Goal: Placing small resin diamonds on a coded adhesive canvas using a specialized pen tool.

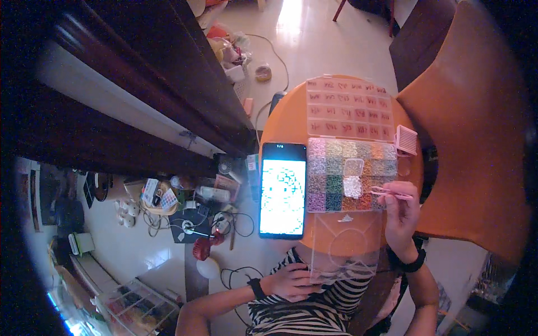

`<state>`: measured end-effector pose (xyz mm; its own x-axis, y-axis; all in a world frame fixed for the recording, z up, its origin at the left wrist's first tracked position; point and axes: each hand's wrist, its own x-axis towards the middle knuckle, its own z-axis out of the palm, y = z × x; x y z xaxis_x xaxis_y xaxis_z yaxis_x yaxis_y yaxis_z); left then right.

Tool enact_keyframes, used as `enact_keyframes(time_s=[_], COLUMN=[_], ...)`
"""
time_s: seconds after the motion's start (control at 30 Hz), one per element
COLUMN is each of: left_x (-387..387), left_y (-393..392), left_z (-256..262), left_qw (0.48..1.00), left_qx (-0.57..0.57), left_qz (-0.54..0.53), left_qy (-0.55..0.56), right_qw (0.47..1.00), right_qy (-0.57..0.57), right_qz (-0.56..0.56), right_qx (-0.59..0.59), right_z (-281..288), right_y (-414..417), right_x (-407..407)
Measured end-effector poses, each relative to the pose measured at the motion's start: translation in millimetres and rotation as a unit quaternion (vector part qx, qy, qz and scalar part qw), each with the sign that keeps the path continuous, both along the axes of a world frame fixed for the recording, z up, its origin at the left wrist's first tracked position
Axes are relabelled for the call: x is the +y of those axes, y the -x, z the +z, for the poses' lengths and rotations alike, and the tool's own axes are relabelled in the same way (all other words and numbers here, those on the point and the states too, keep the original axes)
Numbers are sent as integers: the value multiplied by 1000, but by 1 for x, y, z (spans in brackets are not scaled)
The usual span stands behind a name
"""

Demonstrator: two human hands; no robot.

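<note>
My right hand (402, 212) holds pink tweezers (393, 193) over the right side of a divided plastic bead box (317, 203) filled with small coloured beads. On that box sits a small clear container of white beads (352, 187), its lid raised. The big box's lid (349, 108) lies folded back, with handwriting on it. A clear pegboard (346, 245) extends over the table's near edge, a few white beads (346, 218) near its far side. My left hand (294, 282) rests at the pegboard's near left corner; whether it grips the board is unclear. A lit phone (282, 191) showing a pattern lies left of the box.
The round orange stool-like table (286, 113) carries these things. A pink ridged item (406, 140) is at its right edge. An orange chair (470, 126) curves along the right. Cables, a basket (170, 206) and a red handheld fan (201, 249) are on the left.
</note>
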<state>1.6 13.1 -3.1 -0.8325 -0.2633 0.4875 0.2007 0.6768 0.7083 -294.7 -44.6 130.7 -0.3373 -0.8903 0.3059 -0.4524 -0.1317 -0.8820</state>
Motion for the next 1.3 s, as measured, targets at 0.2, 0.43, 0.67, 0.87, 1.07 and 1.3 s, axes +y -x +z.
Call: enact_keyframes(time_s=[0.2, 0.43, 0.67, 0.87, 1.07, 1.3], left_x=[-7, -3, -12, -74, -104, -109], left_y=[3, 3, -4, 13, 15, 20], left_z=[5, 0, 19, 62, 74, 83], left_qw=[999, 992, 889, 777, 753, 744], left_qx=[51, 98, 187, 244, 192, 187], left_qz=[18, 73, 416, 398, 364, 316], left_qy=[6, -40, -27, -422, -514, -558], right_qw=[997, 998, 994, 994, 996, 996], right_qy=[6, -5, 28, 54, 50, 50], right_qz=[5, -44, -13, -65, -26, -15], right_qx=[75, 41, 108, 68, 75, 74], right_z=[-8, -4, -8, -11, -4, -5], right_y=[8, 4, 11, 13, 12, 13], right_x=[2, 0, 3, 9, -2, -12])
